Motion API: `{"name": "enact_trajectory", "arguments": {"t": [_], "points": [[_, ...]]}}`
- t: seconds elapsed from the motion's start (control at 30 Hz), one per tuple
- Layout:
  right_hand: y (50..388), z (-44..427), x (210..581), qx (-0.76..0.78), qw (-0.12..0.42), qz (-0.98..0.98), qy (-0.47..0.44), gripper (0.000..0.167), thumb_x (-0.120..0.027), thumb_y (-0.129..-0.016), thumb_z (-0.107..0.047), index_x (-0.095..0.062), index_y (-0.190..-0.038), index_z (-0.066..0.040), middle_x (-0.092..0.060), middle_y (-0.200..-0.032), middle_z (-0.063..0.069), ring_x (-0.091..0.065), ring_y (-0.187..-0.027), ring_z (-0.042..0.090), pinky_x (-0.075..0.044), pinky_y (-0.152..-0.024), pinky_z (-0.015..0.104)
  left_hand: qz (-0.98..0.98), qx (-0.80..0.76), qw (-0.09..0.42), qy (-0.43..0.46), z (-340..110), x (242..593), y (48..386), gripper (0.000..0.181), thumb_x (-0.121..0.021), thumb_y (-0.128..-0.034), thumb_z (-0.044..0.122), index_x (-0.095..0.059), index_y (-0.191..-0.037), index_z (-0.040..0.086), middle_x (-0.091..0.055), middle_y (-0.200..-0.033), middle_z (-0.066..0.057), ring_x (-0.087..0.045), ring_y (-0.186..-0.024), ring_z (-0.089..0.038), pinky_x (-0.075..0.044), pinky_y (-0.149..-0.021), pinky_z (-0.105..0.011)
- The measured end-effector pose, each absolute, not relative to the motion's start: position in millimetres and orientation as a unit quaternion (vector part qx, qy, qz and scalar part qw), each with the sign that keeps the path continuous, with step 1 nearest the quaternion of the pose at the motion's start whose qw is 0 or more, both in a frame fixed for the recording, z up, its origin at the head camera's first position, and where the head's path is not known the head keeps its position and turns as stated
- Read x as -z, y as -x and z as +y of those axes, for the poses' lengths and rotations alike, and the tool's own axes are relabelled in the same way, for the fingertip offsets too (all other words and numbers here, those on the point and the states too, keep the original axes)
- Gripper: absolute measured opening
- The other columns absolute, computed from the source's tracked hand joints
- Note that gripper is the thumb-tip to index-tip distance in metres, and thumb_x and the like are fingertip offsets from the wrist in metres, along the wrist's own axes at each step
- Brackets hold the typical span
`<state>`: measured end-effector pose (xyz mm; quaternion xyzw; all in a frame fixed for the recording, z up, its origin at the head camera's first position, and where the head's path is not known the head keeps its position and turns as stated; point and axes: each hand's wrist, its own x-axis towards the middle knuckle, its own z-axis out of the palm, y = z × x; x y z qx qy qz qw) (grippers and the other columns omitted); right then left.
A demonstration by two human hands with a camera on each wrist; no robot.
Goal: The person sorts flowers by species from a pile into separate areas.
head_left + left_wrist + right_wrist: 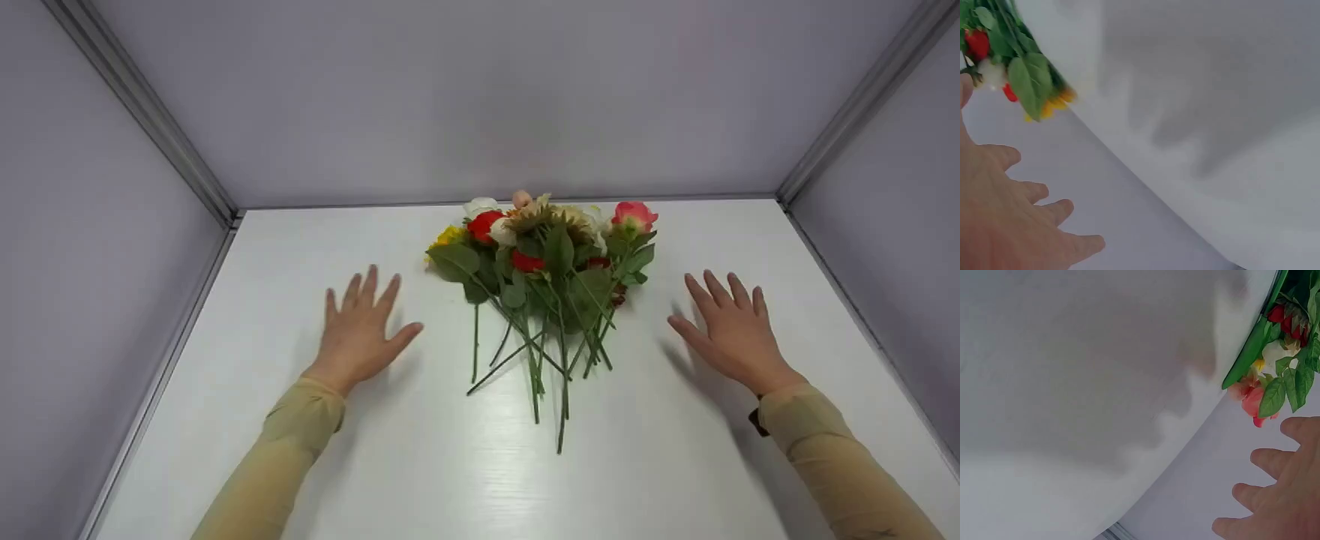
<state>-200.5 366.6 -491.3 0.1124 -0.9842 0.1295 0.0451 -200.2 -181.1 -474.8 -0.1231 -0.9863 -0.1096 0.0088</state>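
A pile of flowers with green stems (561, 300) lies at the middle of the white table, blooms toward the back wall: a pink one (635, 215), red ones (486, 225), white, cream and yellow ones. To its left, my left hand (358, 337) is held with fingers spread, touching no flower. My right hand (739, 337), fingers also spread and empty, is on the pile's right side. In the left wrist view a yellow bloom (1053, 107) shows beyond my left hand (1010, 208). The right wrist view has the pink bloom (1255, 402) above my right hand (1280, 489).
The white table (465, 480) is bounded by a grey back wall (495, 97) and side walls (67, 262) with metal edge strips. Shadows of both hands fall on the tabletop. A dark band (758, 421) is on the right wrist.
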Motion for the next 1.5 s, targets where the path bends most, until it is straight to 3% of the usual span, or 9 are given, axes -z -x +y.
{"name": "enact_trajectory", "arguments": {"t": [0.27,0.4,0.5,0.67,0.77,1.0,1.23,1.5], "points": [[202.4,362.4,487.5,-0.149,0.054,-0.983,-0.097,0.076,-0.042,-0.107,-0.057,-0.024,-0.163,-0.010,-0.022,-0.165,0.027,-0.007,-0.151,0.050,0.003,-0.116,0.072,-0.949,0.021,-0.011,0.314,-9.4,438.7,216.6,0.078,-0.025,-0.1003,0.075,-0.005,-0.165,0.036,0.004,-0.172,-0.003,0.002,-0.157,-0.030,0.010,-0.119,-0.062],[200.1,360.8,487.8,-0.154,0.058,-0.982,-0.095,0.074,-0.042,-0.108,-0.054,-0.026,-0.163,-0.007,-0.023,-0.163,0.029,-0.008,-0.151,0.052,0.002,-0.116,0.073,-0.928,-0.031,-0.032,0.371,57.0,446.9,223.8,0.072,-0.029,-0.1010,0.073,-0.017,-0.164,0.040,0.002,-0.172,0.000,0.002,-0.157,-0.029,0.006,-0.119,-0.067],[198.2,360.0,489.8,-0.156,0.059,-0.982,-0.093,0.073,-0.041,-0.108,-0.054,-0.027,-0.162,-0.007,-0.025,-0.162,0.029,-0.009,-0.151,0.052,0.001,-0.115,0.073,-0.926,-0.068,-0.043,0.370,82.0,465.6,231.4,0.073,-0.033,-0.0977,0.077,-0.026,-0.162,0.042,0.001,-0.172,0.001,-0.003,-0.157,-0.031,-0.003,-0.118,-0.070],[195.9,355.7,495.9,-0.162,0.049,-0.981,-0.097,0.073,-0.041,-0.108,-0.054,-0.029,-0.161,-0.006,-0.025,-0.162,0.029,-0.010,-0.150,0.053,0.000,-0.115,0.074,-0.932,-0.111,-0.065,0.338,82.6,495.8,237.7,0.075,-0.033,-0.0933,0.082,-0.025,-0.160,0.048,0.012,-0.171,0.003,-0.011,-0.156,-0.035,-0.005,-0.116,-0.074],[198.5,353.8,497.1,-0.163,0.049,-0.980,-0.102,0.073,-0.042,-0.108,-0.053,-0.030,-0.161,-0.005,-0.026,-0.162,0.029,-0.010,-0.150,0.053,-0.001,-0.115,0.074,-0.936,-0.122,-0.071,0.323,74.6,506.7,236.5,0.077,-0.028,-0.0948,0.082,-0.022,-0.162,0.045,0.018,-0.170,0.004,-0.011,-0.155,-0.036,-0.004,-0.115,-0.074],[206.9,344.4,497.7,-0.156,0.043,-0.981,-0.110,0.073,-0.041,-0.107,-0.055,-0.033,-0.160,-0.006,-0.028,-0.162,0.028,-0.011,-0.150,0.052,-0.002,-0.116,0.073,-0.945,-0.101,-0.092,0.296,57.6,514.5,229.9,0.071,-0.024,-0.1008,0.074,-0.016,-0.164,0.042,-0.001,-0.172,0.005,-0.011,-0.156,-0.035,-0.016,-0.119,-0.066],[212.9,332.7,497.5,-0.149,0.040,-0.980,-0.125,0.073,-0.041,-0.107,-0.056,-0.033,-0.160,-0.006,-0.028,-0.162,0.027,-0.010,-0.151,0.050,-0.002,-0.116,0.072,-0.949,-0.100,-0.111,0.279,30.7,518.4,230.4,0.075,-0.023,-0.1021,0.072,-0.012,-0.165,0.034,-0.007,-0.172,0.005,-0.006,-0.156,-0.032,-0.014,-0.122,-0.060],[215.9,326.7,500.7,-0.141,0.043,-0.979,-0.140,0.072,-0.043,-0.107,-0.054,-0.035,-0.159,-0.006,-0.030,-0.162,0.027,-0.012,-0.151,0.051,-0.004,-0.116,0.072,-0.952,-0.074,-0.106,0.276,-30.8,519.7,221.9,0.072,-0.028,-0.1048,0.065,-0.012,-0.166,0.030,-0.009,-0.171,0.003,-0.006,-0.156,-0.033,-0.013,-0.122,-0.059]]}}
